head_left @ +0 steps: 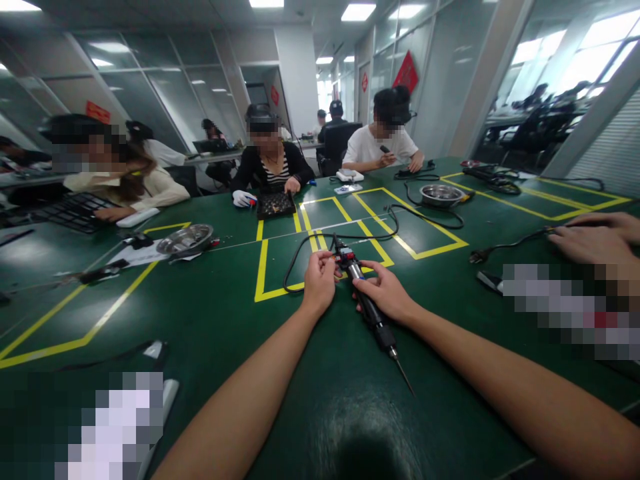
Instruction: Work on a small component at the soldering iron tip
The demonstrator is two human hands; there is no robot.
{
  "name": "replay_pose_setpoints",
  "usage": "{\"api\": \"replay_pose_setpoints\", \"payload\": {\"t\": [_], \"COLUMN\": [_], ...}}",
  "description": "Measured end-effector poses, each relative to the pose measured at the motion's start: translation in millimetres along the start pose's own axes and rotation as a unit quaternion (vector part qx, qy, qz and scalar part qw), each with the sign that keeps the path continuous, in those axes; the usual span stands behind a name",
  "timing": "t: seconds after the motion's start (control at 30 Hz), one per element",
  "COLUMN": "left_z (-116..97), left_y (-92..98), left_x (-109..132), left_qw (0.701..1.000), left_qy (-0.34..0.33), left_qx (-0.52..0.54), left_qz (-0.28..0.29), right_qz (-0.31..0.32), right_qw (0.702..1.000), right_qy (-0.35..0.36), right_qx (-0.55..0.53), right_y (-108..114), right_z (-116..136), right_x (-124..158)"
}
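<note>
My left hand [320, 281] is closed around the back end of a black pen-shaped power tool [381, 331]. My fingers curl over the part with red markings, where its black cable [300, 257] comes out. My right hand [386, 295] is wrapped round the middle of the barrel, thumb on top, so both hands grip the same tool. It lies slantwise just above the green table top [225, 320], with its thin metal tip [403, 375] pointing back toward me and to my right. I cannot tell whether the tip touches the surface. The cable loops away to the left over a rectangle of yellow tape lines [260, 273], then runs off across the table toward the far side. Further back on the right stands a round shiny metal bowl [441, 194], and a second metal bowl [185, 239] sits well apart on the left. At my right, a co-worker's hand [595, 243] rests on the table near a black plug [477, 255]. Opposite me, another person has both hands at a black tray [275, 204].
</note>
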State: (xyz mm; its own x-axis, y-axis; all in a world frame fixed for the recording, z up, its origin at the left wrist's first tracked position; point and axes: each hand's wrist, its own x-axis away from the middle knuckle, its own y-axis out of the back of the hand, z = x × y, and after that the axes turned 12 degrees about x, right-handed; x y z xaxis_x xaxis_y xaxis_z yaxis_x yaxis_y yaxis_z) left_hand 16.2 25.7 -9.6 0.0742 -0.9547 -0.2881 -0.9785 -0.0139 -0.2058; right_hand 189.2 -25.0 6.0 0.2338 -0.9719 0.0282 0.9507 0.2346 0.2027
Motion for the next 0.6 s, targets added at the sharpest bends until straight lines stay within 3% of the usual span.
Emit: {"api": "replay_pose_setpoints", "payload": {"t": [0.3, 0.6], "left_z": [4.2, 0.2], "left_y": [5.2, 5.8], "left_x": [-6.7, -5.7], "left_qw": [0.998, 0.996], "left_qy": [0.024, 0.05], "left_qx": [0.032, 0.031], "left_qz": [-0.054, -0.067], "right_qz": [-0.001, 0.023], "right_qw": [1.0, 1.0], "right_qy": [-0.006, 0.007], "right_qx": [-0.005, -0.016], "right_y": [-0.3, 1.0], "right_z": [2.1, 7.1], "right_x": [1.0, 5.5]}}
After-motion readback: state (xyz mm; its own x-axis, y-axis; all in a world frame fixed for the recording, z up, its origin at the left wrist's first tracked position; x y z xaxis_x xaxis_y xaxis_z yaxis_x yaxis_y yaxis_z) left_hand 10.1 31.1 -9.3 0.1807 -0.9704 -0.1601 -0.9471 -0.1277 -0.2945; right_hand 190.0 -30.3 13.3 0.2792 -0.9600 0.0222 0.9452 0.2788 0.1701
